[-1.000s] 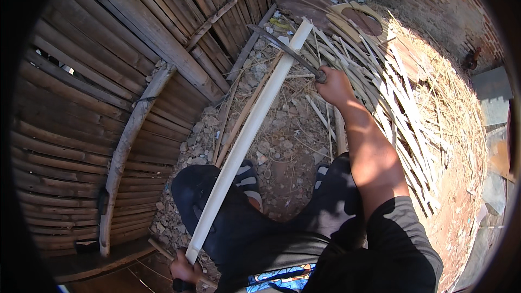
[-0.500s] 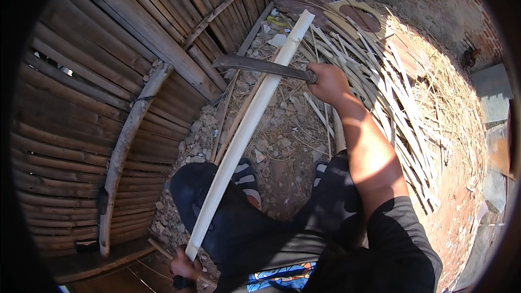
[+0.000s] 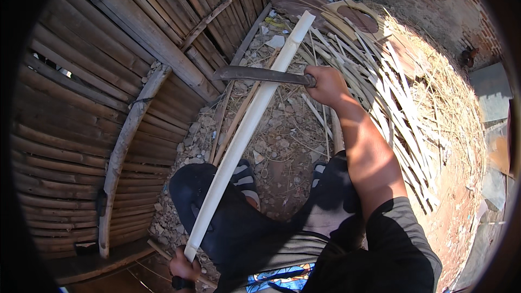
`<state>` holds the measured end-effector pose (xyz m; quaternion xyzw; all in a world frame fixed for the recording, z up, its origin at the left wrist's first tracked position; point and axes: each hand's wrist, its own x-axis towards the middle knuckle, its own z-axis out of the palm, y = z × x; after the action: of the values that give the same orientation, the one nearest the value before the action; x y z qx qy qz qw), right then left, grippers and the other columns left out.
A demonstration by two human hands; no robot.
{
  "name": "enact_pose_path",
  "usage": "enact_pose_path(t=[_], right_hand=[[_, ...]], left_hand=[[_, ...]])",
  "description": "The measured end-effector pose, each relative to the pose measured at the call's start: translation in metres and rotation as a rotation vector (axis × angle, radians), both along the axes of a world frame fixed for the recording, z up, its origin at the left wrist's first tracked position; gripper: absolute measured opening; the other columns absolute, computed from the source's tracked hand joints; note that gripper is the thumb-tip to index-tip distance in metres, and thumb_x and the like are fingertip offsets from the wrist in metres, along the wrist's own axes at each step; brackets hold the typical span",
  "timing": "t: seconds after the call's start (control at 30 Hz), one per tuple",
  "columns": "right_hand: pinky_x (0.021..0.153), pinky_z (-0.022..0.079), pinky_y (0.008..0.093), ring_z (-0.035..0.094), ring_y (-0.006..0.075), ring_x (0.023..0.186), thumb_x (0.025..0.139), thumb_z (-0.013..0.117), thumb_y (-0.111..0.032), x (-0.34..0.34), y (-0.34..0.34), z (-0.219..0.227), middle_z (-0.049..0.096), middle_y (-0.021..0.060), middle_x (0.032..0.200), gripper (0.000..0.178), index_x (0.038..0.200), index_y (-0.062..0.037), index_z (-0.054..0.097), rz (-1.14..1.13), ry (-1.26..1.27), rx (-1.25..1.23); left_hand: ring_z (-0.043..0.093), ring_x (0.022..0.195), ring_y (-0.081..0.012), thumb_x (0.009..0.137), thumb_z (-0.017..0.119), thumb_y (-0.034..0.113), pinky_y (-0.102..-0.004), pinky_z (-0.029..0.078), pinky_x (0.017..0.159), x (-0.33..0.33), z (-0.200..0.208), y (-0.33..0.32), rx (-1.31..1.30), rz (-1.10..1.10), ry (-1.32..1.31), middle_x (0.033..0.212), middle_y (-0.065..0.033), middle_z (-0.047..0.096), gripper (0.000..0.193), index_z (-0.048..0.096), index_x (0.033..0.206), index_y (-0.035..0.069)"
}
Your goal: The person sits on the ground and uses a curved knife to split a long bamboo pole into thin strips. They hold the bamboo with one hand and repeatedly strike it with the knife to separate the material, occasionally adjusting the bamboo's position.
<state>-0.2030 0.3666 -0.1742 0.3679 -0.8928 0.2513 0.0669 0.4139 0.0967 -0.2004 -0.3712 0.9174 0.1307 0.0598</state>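
Observation:
A long pale strip of split bamboo [image 3: 236, 160] runs slantwise from beside my left hip, across my left thigh, to beyond my feet. My left hand [image 3: 184, 266] is closed around its near end. My right hand [image 3: 327, 85] grips the handle of a machete [image 3: 260, 74], whose dark, curved blade points left. The blade lies across the upper part of the strip and seems to touch it. A thin brown stick [image 3: 244, 108] lies behind the strip, partly hidden by it.
Bamboo-slat wall [image 3: 70, 146] with a curved pole [image 3: 127, 152] stands close on the left. To the right lies a heap of split bamboo strips [image 3: 391, 114] on straw and shavings. Rubble [image 3: 277, 135] covers the ground between my feet. A brick wall [image 3: 434, 0] rises at the back.
The machete and my right hand have shifted slightly down along the strip toward me. My left hand and the strip stay almost in place.

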Motion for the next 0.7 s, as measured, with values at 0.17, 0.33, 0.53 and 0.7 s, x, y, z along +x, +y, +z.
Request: enact_pose_path(t=[0.17,0.33,0.53,0.7], right_hand=[[0.086,0.054,0.0491,0.068,0.0407,0.1,0.078,0.072,-0.021,-0.012,0.008,-0.005,0.072,0.0218,0.104,0.04,0.118,-0.0155,0.072,-0.275,-0.296,-0.006],[0.08,0.054,0.0476,0.069,0.0413,0.087,0.076,0.073,-0.02,0.018,-0.008,0.01,0.072,0.023,0.091,0.028,0.102,-0.0084,0.072,0.057,-0.14,0.079],[0.089,0.054,0.0443,0.07,0.0362,0.1,0.077,0.074,-0.02,-0.027,0.034,-0.021,0.073,0.0218,0.104,0.045,0.121,-0.0081,0.071,-0.217,-0.5,-0.058],[0.087,0.054,0.0438,0.071,0.0365,0.096,0.079,0.073,-0.022,-0.003,0.016,-0.009,0.075,0.0204,0.1,0.044,0.121,-0.0091,0.07,-0.237,-0.466,-0.183]], left_hand=[[0.068,0.07,-0.0469,0.073,0.068,0.008,-0.0549,0.055,0.063,-0.007,0.01,0.003,-0.039,-0.032,0.045,0.072,-0.0229,0.065,0.034,0.057,0.106,0.004],[0.067,0.071,-0.0475,0.072,0.067,0.006,-0.0553,0.054,0.063,-0.005,0.012,0.008,-0.047,-0.03,0.07,0.074,-0.024,0.066,0.036,0.058,0.107,0.005],[0.068,0.073,-0.0469,0.072,0.066,0.011,-0.0562,0.057,0.066,-0.007,0.001,-0.006,-0.048,-0.074,0.05,0.079,-0.023,0.069,0.046,0.059,0.118,0.006],[0.069,0.074,-0.0471,0.072,0.066,0.01,-0.0561,0.056,0.066,-0.002,0.008,0.001,0.028,-0.036,0.078,0.079,-0.0236,0.069,0.048,0.059,0.119,0.006]])
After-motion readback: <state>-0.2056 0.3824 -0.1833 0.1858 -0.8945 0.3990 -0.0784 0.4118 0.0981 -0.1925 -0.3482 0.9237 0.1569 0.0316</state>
